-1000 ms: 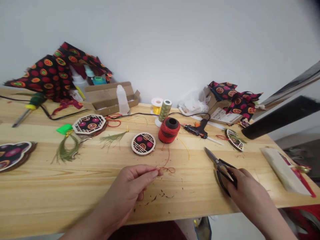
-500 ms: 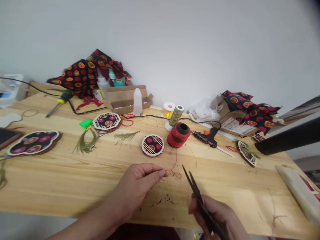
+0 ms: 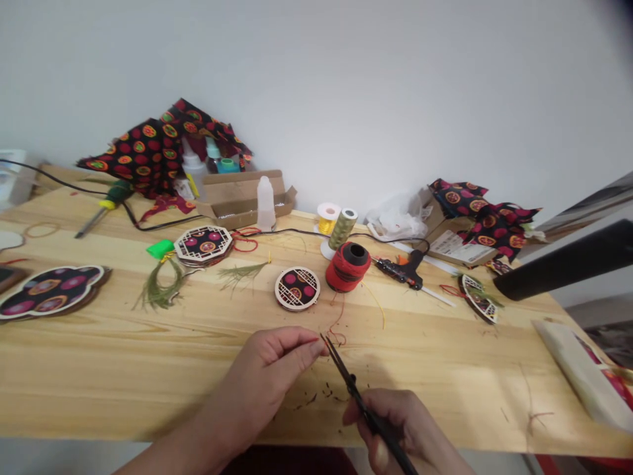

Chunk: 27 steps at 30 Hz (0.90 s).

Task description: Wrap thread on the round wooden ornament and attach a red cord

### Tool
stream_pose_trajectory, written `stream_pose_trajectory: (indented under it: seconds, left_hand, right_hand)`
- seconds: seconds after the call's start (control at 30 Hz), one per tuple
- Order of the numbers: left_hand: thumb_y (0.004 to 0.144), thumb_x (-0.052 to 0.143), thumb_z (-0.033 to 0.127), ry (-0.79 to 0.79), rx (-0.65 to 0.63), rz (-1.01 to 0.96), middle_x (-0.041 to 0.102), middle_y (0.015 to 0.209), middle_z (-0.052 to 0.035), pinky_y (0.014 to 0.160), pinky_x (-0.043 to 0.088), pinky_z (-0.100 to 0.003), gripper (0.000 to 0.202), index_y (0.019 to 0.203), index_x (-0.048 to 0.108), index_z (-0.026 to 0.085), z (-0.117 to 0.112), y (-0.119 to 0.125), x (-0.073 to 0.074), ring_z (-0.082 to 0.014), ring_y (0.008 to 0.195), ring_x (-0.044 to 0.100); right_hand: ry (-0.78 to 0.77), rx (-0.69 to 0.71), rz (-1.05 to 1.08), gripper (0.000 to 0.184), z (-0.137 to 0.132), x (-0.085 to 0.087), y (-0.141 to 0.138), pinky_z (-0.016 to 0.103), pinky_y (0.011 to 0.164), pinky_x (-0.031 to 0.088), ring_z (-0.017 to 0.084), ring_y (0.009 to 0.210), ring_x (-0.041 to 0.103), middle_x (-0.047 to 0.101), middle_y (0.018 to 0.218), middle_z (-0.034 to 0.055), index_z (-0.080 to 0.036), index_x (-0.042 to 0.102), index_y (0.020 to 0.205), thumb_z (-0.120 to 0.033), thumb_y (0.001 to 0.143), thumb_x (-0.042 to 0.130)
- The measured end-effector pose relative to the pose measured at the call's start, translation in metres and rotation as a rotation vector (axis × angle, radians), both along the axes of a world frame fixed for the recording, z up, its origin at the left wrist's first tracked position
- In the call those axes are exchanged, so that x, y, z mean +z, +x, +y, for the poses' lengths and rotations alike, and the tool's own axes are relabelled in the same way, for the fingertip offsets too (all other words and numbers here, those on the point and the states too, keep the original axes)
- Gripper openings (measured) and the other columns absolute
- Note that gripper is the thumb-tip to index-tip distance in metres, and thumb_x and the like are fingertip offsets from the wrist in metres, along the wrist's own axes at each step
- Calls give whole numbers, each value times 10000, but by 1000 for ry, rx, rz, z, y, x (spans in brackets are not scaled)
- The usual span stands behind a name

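My left hand (image 3: 281, 359) pinches a thin red thread (image 3: 338, 323) between thumb and fingertips, above the table. The thread trails away toward the red spool (image 3: 348, 268). My right hand (image 3: 395, 422) grips black scissors (image 3: 357, 396), with the blade tips right beside my left fingertips at the thread. The blades look slightly apart; whether they touch the thread I cannot tell. Just beyond my left hand lies a round ornament (image 3: 297, 289) with a pale lattice frame over dark patterned fabric.
Behind the red spool stand an olive thread cone (image 3: 342, 228) and a yellow spool (image 3: 327, 219). A glue gun (image 3: 403, 269) lies to the right. At left are an octagonal ornament (image 3: 204, 245), a green tassel (image 3: 161, 285) and a screwdriver (image 3: 105, 206). A white bottle (image 3: 266, 204) stands behind.
The scissors in my right hand have moved left and up to my left fingertips, and their blades are closer together. My left hand keeps its pinch. The view has shifted slightly.
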<state>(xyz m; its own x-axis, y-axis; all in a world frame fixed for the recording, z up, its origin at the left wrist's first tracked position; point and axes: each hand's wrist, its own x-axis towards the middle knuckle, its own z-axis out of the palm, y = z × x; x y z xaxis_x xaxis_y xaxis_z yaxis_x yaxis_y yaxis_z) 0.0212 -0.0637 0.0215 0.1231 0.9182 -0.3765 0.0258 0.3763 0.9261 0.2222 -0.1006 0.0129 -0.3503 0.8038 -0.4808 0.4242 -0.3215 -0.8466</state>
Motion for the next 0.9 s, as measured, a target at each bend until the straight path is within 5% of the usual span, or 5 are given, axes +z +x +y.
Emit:
stream_pose_trajectory:
  seconds: [0.17, 0.37, 0.57, 0.9]
  left_hand:
    - [781, 624, 346, 8, -46, 29, 713, 701, 24, 526, 351, -214, 184, 854, 771, 263, -2, 1, -2, -148, 629, 531]
    - [818, 589, 335, 23, -84, 7, 731, 763, 28, 563, 366, -212, 202, 903, 763, 278, 0, 1, -3, -158, 693, 558]
    - [808, 604, 337, 19, -70, -8, 694, 667, 32, 508, 347, -204, 197, 892, 769, 269, 0, 3, -2, -120, 541, 468]
    - [787, 630, 310, 28, -27, -31, 698, 683, 24, 459, 305, -187, 176, 887, 773, 279, 2, 4, -3, -107, 520, 428]
  right_hand:
    - [-3, 71, 64, 184, 11, 8, -7, 200, 460, 213, 77, 518, 272, 355, 559, -46, -144, 643, 767, -310, 689, 645]
    - [-84, 16, 123, 319, 12, 11, -8, 198, 467, 230, 81, 534, 305, 389, 557, -40, -137, 582, 679, -445, 660, 663]
    - [-97, -54, 55, 185, 10, 8, -10, 185, 468, 248, 67, 500, 344, 504, 542, -40, -126, 638, 785, -267, 665, 634]
    - [-71, -77, -13, 70, 11, 12, -12, 187, 492, 294, 77, 503, 410, 519, 507, -34, -130, 628, 606, -159, 637, 573]
